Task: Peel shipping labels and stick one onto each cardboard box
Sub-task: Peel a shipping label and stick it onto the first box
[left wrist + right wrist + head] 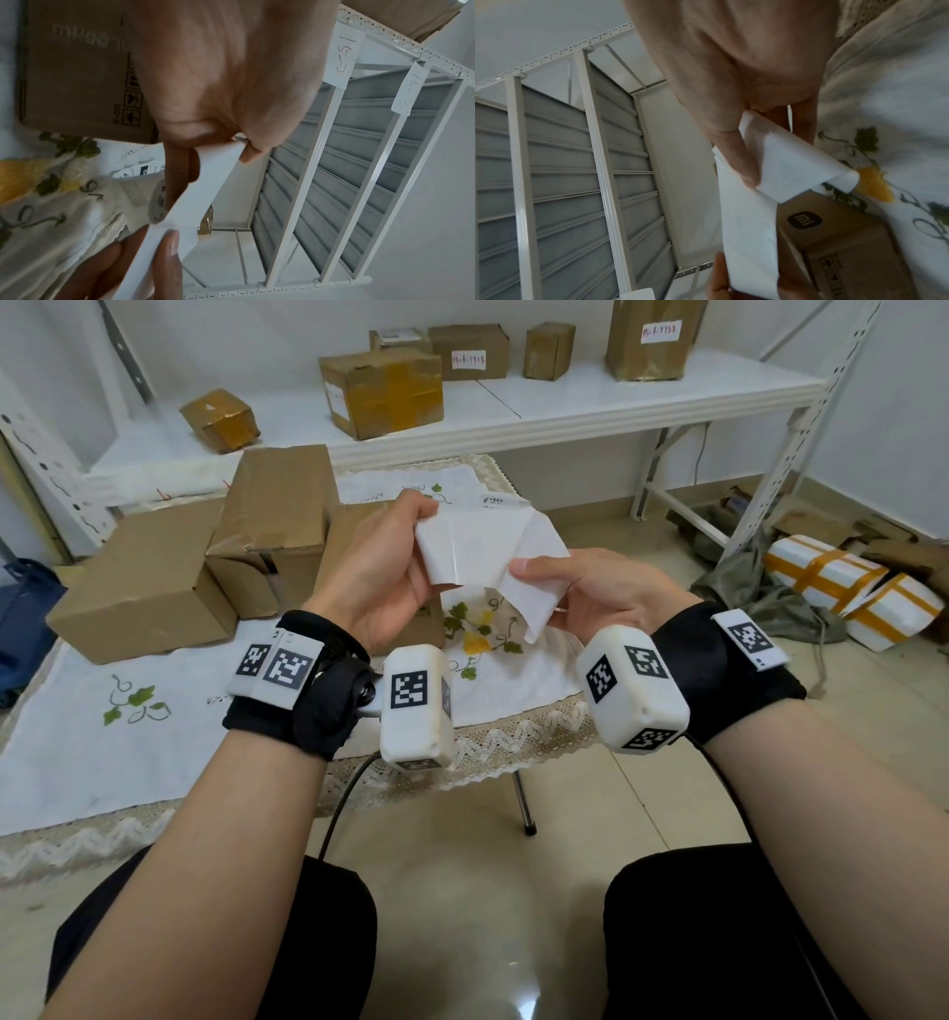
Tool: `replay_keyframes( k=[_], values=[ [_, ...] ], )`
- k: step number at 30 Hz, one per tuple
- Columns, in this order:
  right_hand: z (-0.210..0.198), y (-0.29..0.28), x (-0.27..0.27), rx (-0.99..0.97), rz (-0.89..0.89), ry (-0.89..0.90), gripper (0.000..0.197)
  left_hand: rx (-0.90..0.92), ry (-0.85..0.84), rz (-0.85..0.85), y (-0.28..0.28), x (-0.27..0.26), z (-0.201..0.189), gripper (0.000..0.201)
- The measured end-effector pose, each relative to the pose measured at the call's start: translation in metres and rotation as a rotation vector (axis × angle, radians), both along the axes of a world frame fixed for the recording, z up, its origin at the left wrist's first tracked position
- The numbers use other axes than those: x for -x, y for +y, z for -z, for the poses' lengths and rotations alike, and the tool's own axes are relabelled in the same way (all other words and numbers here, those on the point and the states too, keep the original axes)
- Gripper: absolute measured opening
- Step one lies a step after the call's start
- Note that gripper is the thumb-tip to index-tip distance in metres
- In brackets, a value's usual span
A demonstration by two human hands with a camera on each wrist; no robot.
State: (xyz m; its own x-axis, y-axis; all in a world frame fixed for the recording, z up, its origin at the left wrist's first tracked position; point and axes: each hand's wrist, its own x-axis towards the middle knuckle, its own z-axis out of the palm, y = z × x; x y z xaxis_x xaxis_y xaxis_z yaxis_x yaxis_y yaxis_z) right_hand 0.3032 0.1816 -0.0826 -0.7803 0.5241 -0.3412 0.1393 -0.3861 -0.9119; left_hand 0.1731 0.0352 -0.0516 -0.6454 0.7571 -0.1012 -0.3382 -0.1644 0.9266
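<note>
A white shipping label sheet [488,562] hangs bent and creased between both hands, above the table. My left hand [382,567] pinches its far left corner. My right hand [590,593] pinches the near right part under the thumb. In the left wrist view the label sheet [203,182] shows edge-on between my left hand [239,148] and the right fingers. In the right wrist view my right hand [754,162] thumb presses the folded label sheet [795,168]. Several plain cardboard boxes [149,588] stand on the table at the left; one small box [834,229] lies under the hands.
The table [102,737] wears a white embroidered cloth with a lace edge. A white metal shelf [565,397] behind it carries several taped boxes, two with labels [468,360]. White foam parcels [852,593] lie on the floor at the right. A blue bag [20,613] sits far left.
</note>
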Motion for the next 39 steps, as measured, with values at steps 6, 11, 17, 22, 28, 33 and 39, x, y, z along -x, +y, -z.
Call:
replay_keyframes(
  k=[6, 11, 17, 22, 28, 33, 39],
  values=[
    [0.002, -0.003, 0.001, -0.102, -0.044, -0.014, 0.043, 0.052, 0.037, -0.004, -0.003, -0.003, -0.002, 0.010],
    [0.003, -0.004, 0.001, -0.138, -0.052, 0.010, 0.046, 0.047, 0.045, 0.019, -0.003, -0.006, -0.003, 0.008],
    [0.004, -0.002, 0.001, -0.272, -0.081, -0.054, 0.039, 0.086, 0.099, 0.019, -0.004, -0.005, -0.003, 0.016],
    [0.008, -0.003, 0.003, -0.448, -0.089, -0.169, 0.023, 0.132, 0.132, -0.003, -0.004, -0.005, -0.001, 0.019],
    [0.008, -0.002, 0.002, -0.511, -0.078, -0.233, 0.019, 0.166, 0.139, 0.003, -0.005, -0.004, -0.002, 0.017],
    [0.008, -0.002, 0.002, -0.509, -0.042, -0.236, 0.020, 0.157, 0.124, -0.003, -0.006, -0.002, -0.002, 0.015],
    [0.006, -0.003, 0.002, -0.420, -0.056, -0.170, 0.026, 0.124, 0.116, -0.015, -0.008, 0.005, -0.004, 0.018]
  ],
)
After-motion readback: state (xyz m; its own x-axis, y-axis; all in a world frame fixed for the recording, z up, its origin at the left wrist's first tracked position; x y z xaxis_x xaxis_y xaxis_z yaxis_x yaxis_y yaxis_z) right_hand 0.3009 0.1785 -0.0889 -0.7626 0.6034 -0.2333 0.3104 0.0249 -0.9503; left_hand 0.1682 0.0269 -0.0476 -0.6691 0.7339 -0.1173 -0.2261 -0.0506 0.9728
